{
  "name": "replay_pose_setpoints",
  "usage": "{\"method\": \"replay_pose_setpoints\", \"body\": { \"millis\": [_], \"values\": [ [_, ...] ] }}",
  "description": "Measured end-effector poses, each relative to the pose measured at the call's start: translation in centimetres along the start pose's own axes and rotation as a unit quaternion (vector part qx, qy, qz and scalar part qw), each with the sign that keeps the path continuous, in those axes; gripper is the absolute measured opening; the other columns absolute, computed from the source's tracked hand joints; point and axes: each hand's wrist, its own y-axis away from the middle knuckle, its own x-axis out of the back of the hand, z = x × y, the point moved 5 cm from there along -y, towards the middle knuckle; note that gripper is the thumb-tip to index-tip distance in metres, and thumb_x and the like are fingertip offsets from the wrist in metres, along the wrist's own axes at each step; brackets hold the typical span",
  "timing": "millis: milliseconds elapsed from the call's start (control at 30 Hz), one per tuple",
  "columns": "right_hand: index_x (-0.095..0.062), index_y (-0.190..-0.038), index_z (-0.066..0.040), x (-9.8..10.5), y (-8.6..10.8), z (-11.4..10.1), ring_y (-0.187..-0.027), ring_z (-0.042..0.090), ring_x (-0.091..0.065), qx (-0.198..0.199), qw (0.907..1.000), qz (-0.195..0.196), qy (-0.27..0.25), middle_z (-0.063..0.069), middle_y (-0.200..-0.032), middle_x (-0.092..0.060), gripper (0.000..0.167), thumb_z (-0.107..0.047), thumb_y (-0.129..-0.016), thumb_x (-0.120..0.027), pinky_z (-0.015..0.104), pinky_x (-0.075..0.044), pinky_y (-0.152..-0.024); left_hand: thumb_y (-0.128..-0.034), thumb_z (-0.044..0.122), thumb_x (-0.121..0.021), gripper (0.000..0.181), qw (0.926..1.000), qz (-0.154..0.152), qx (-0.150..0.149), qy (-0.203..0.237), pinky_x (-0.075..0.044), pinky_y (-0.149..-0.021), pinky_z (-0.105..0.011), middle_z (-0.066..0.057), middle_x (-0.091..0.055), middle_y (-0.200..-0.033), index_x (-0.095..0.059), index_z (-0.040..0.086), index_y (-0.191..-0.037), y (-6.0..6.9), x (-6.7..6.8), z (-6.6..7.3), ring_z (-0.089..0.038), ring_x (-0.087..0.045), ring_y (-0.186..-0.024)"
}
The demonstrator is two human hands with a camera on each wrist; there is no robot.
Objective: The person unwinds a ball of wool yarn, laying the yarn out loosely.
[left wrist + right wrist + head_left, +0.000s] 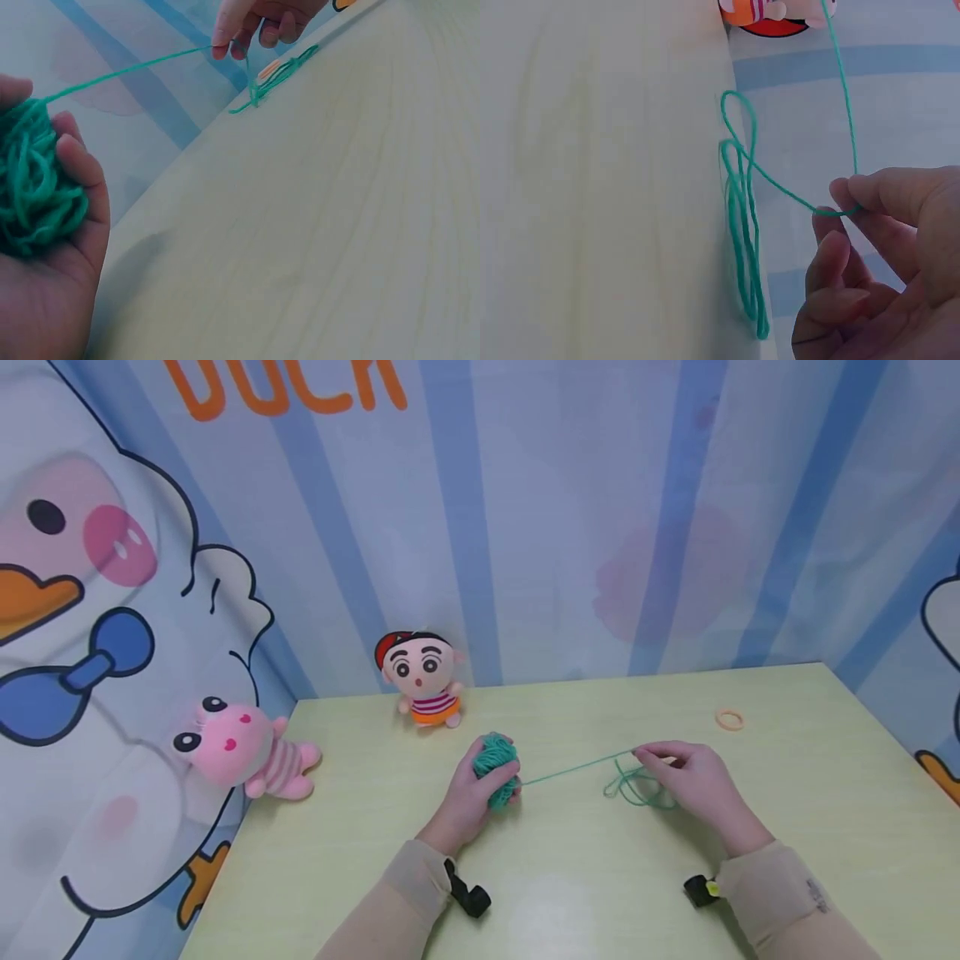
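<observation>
A ball of green yarn (495, 763) sits in my left hand (467, 800), whose fingers and thumb grip it above the table. From the ball a taut strand (573, 769) runs to my right hand (697, 787), where thumb and forefinger pinch it. Below the right hand, loose loops of the same yarn (739, 225) lie on the table, joined to the pinched strand by a slack length. In the left wrist view the yarn ball (34, 180) fills the palm, partly cut off by the frame edge.
Near the table's back edge sits a doll with a red cap (422, 681). A pink plush toy (251, 750) leans at the left edge. An orange ring (729, 719) lies at the back right of the wooden table (585, 868). A printed curtain (555, 527) hangs behind.
</observation>
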Motion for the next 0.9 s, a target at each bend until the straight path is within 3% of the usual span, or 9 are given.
{"method": "replay_pose_setpoints", "body": {
  "millis": [133, 200, 300, 433, 533, 733, 900],
  "values": [
    [-0.078, -0.136, -0.01, 0.8, -0.4, 1.5, -0.118, 0.04, -0.072, -0.013, 0.9985, 0.008, 0.054, 0.021, -0.14, -0.075, 0.051, -0.051, -0.109, -0.065, 0.046, -0.061, -0.091, -0.1073, 0.016, -0.069, 0.051, 0.9996, 0.023, -0.009, -0.015, -0.06, -0.076, -0.026, -0.001, -0.066, -0.113, -0.045, 0.003, -0.151, 0.0, 0.3, 0.0, -0.016, -0.064, -0.09],
    [-0.077, -0.136, -0.008, 1.2, -0.7, 2.3, -0.132, 0.049, -0.066, -0.026, 0.9963, 0.011, 0.081, 0.024, -0.143, -0.072, 0.052, -0.051, -0.109, -0.063, 0.058, -0.058, -0.103, -0.1074, 0.015, -0.069, 0.05, 0.9993, 0.03, -0.013, -0.016, -0.06, -0.077, -0.027, -0.001, -0.065, -0.111, -0.046, 0.003, -0.15, 0.0, 0.4, 0.0, -0.017, -0.064, -0.091],
    [-0.077, -0.136, -0.005, 1.9, -0.9, 3.5, -0.139, 0.054, -0.06, -0.051, 0.9914, 0.014, 0.119, 0.026, -0.144, -0.071, 0.052, -0.048, -0.109, -0.063, 0.068, -0.05, -0.112, -0.1075, 0.013, -0.067, 0.049, 0.9992, 0.035, -0.017, -0.009, -0.06, -0.076, -0.029, -0.001, -0.062, -0.109, -0.047, 0.003, -0.151, -0.1, 0.6, 0.0, -0.019, -0.063, -0.089],
    [-0.076, -0.135, -0.003, 2.5, -0.9, 4.4, -0.136, 0.055, -0.061, -0.074, 0.9864, 0.015, 0.146, 0.026, -0.143, -0.071, 0.05, -0.044, -0.108, -0.064, 0.068, -0.05, -0.111, -0.1078, 0.013, -0.067, 0.048, 0.9992, 0.037, -0.013, -0.003, -0.061, -0.076, -0.03, -0.001, -0.06, -0.11, -0.046, 0.005, -0.151, -0.1, 0.6, -0.1, -0.019, -0.064, -0.088],
    [-0.077, -0.133, -0.002, 2.3, -0.9, 4.2, -0.132, 0.054, -0.064, -0.065, 0.987, 0.014, 0.146, 0.026, -0.139, -0.073, 0.047, -0.041, -0.108, -0.065, 0.066, -0.052, -0.108, -0.1081, 0.014, -0.067, 0.052, 0.9994, 0.032, -0.007, -0.009, -0.062, -0.077, -0.029, -0.002, -0.061, -0.111, -0.043, 0.004, -0.153, 0.0, 0.5, 0.0, -0.018, -0.067, -0.089],
    [-0.067, -0.144, 0.001, 0.9, -0.6, 1.7, -0.114, 0.048, -0.067, 0.005, 0.9902, 0.036, 0.135, 0.033, -0.133, -0.067, 0.053, -0.037, -0.107, -0.069, 0.061, -0.056, -0.094, -0.1097, 0.014, -0.066, 0.058, 0.9998, 0.011, -0.009, -0.014, -0.065, -0.079, -0.027, -0.01, -0.065, -0.11, -0.036, -0.001, -0.157, 0.2, -0.1, 0.4, -0.016, -0.073, -0.089],
    [-0.064, -0.148, -0.003, -1.5, 0.3, -1.9, -0.095, 0.028, -0.067, 0.091, 0.9923, 0.047, 0.069, 0.025, -0.141, -0.064, 0.051, -0.033, -0.108, -0.07, 0.037, -0.057, -0.077, -0.1115, 0.019, -0.065, 0.056, 0.999, 0.009, -0.006, -0.043, -0.064, -0.083, -0.026, -0.008, -0.069, -0.105, -0.039, 0.002, -0.158, 0.1, -0.4, 0.3, -0.014, -0.074, -0.09]
  ]
}}
